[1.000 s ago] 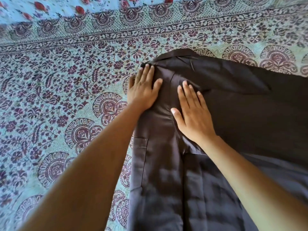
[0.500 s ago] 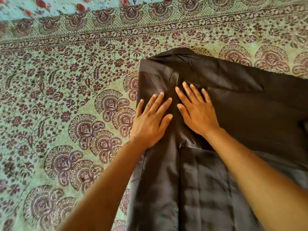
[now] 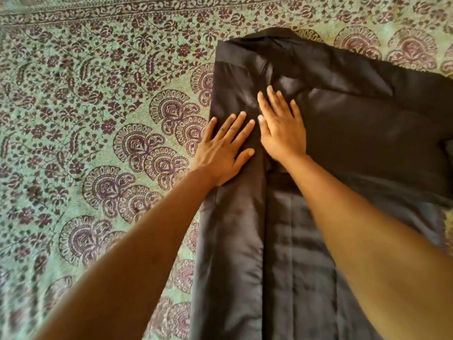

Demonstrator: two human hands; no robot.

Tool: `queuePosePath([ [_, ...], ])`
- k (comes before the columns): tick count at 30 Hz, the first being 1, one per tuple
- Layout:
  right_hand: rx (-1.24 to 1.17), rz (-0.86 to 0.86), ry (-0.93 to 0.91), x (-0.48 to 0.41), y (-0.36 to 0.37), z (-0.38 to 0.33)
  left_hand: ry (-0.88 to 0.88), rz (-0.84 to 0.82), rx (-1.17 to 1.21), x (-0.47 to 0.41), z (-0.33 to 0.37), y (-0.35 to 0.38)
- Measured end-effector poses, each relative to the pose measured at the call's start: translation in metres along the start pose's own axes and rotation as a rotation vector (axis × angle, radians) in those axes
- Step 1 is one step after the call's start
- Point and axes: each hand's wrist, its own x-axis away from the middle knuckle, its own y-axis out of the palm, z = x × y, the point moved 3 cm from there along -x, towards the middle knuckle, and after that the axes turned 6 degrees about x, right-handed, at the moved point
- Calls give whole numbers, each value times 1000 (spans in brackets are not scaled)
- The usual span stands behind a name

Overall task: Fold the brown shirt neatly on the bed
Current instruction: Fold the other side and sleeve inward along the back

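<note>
Brown shirt [image 3: 343, 123] lies flat on the bed [image 3: 98, 119], right of centre in view. It runs from the collar end [image 3: 277, 36] at the top down past the bottom frame edge. Its left side is folded inward as a long panel with a straight outer edge, and a crease runs lengthwise down the middle. A wide part of the shirt spreads off toward the right frame edge.

Left hand [image 3: 224, 149] is palm down on the folded panel, close to the shirt's left edge. Its grip is fully open, fingers straight and spread, holding nothing and only pressing on cloth.

Right hand [image 3: 282, 130] is palm down just beside it, on the far side of the crease and slightly nearer the collar. Same grip state - fingers straight, flat on the fabric, nothing held. Right thumb sits just beside the left fingertips; cannot tell if they touch.

The bed has a green sheet with dark red floral and paisley print - visible left of the shirt and above it.
</note>
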Motion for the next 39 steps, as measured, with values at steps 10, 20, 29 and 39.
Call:
queuePosePath([
  [10, 168, -258, 118, -2, -24, -19, 435, -164, -42, 218, 52, 29],
  [20, 172, -351, -318, 111, -11, -67, 424, -200, -50, 214, 83, 43],
  [29, 189, -418, -210, 124, -19, -87, 628, -237, 45, 343, 138, 59],
  [39, 131, -311, -320, 230, -6, -95, 567, -233, 24, 385, 144, 83],
])
